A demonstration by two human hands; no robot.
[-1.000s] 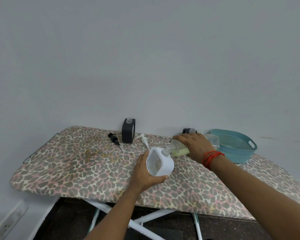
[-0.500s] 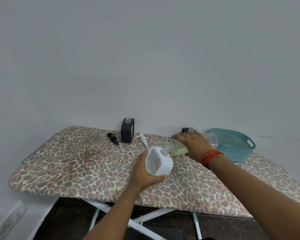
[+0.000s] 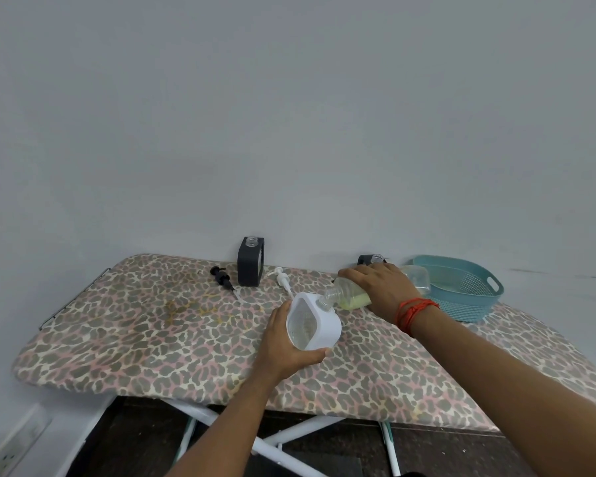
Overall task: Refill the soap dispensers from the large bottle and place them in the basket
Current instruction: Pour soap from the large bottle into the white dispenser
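My left hand [image 3: 284, 346] grips a white square soap dispenser [image 3: 312, 321], tilted above the leopard-print board [image 3: 135, 332]. My right hand [image 3: 381, 287] holds the large clear bottle [image 3: 351, 293] of yellow-green soap on its side, its mouth touching the dispenser's open neck. A black dispenser [image 3: 251, 261] stands uncapped at the back by the wall. Another dark dispenser [image 3: 370, 259] peeks out behind my right hand. The teal basket [image 3: 461, 287] sits at the back right.
A black pump head [image 3: 222, 277] and a white pump head [image 3: 283, 278] lie loose on the board on either side of the black dispenser. The board's white legs [image 3: 283, 442] stand on a dark floor. A grey wall rises right behind the board.
Both hands keep their grip and pose. The bottle stays tipped into the white dispenser, and only the camera view shifts slightly.
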